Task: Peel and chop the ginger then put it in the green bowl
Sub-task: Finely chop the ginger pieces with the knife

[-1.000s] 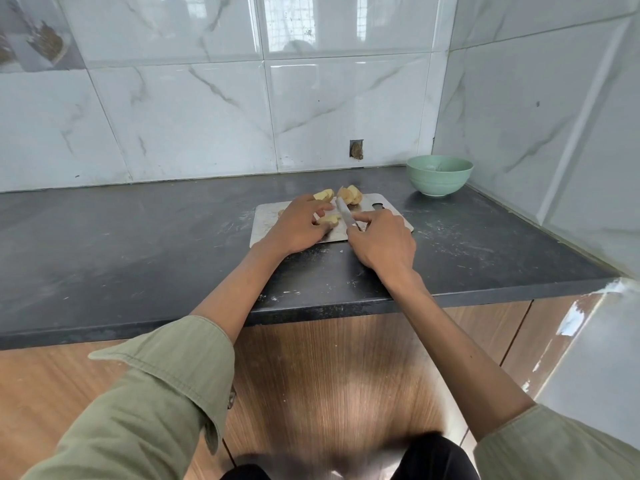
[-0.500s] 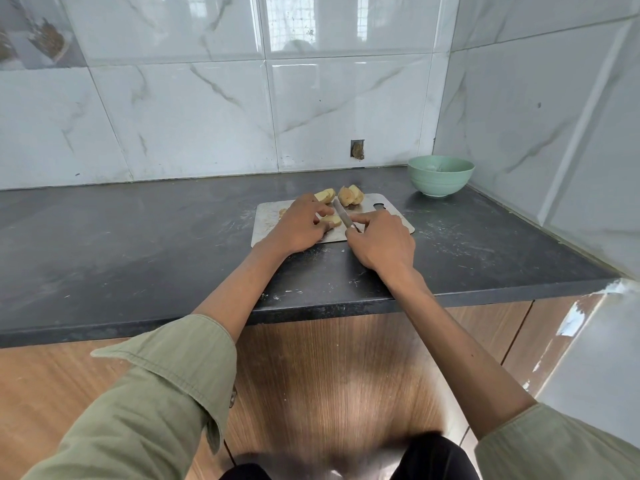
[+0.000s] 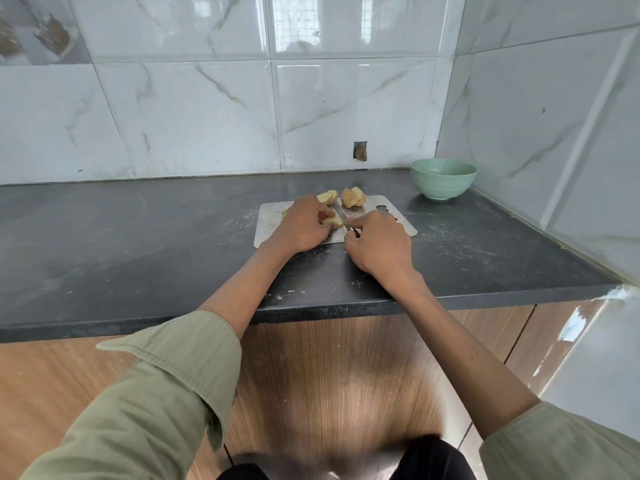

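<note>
A metal cutting board (image 3: pixel 398 225) lies on the dark counter. My left hand (image 3: pixel 303 225) holds a pale peeled ginger piece (image 3: pixel 334 221) down on the board, fingers curled over it. My right hand (image 3: pixel 379 242) grips a knife (image 3: pixel 341 214) whose blade rests against that piece, index finger stretched along the top. Two more ginger chunks lie at the board's far edge, one (image 3: pixel 328 196) left of the blade and one (image 3: pixel 353 197) right of it. The green bowl (image 3: pixel 443 178) stands at the back right near the wall corner.
The dark counter (image 3: pixel 138 244) stretches wide to the left, with light specks and scraps around the board. Tiled walls close the back and right side. The counter's front edge lies just below my forearms, above wooden cabinet doors.
Both hands stay at the same spot on the board. The knife blade has shifted only slightly against the ginger piece; the other chunks and the bowl have not moved.
</note>
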A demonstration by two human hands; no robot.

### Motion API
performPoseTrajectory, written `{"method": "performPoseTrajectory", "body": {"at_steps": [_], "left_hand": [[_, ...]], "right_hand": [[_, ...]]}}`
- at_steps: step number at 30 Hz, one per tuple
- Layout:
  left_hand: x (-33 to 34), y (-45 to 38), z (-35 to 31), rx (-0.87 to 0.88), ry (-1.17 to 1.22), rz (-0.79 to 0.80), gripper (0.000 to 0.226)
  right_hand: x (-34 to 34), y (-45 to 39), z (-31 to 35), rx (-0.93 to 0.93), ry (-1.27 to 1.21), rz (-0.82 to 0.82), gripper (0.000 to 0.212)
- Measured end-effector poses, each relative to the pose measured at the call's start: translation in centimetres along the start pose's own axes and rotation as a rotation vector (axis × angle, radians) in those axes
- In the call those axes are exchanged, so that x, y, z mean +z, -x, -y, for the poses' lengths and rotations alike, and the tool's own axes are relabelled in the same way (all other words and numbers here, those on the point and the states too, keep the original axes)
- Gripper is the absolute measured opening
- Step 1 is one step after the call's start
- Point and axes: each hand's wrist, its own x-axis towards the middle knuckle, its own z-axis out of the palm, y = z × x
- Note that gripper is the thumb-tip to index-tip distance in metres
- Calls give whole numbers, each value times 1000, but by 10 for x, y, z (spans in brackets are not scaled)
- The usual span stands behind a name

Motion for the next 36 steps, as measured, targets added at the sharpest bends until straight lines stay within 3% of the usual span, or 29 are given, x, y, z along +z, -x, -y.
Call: {"method": "performPoseTrajectory", "body": {"at_steps": [8, 23, 27, 36], "left_hand": [[-1, -1, 2, -22, 26, -6, 31], [-1, -1, 2, -4, 23, -11, 22], [0, -1, 2, 8, 4, -4, 7], [2, -1, 7, 54, 18, -41, 10]], "right_hand": [[-4, 5, -1, 15, -60, -83, 35], [-9, 4, 10, -42, 74, 11, 29], [-12, -1, 13, -45, 76, 53, 28], [-8, 7, 10, 28, 0, -1, 38]]}}
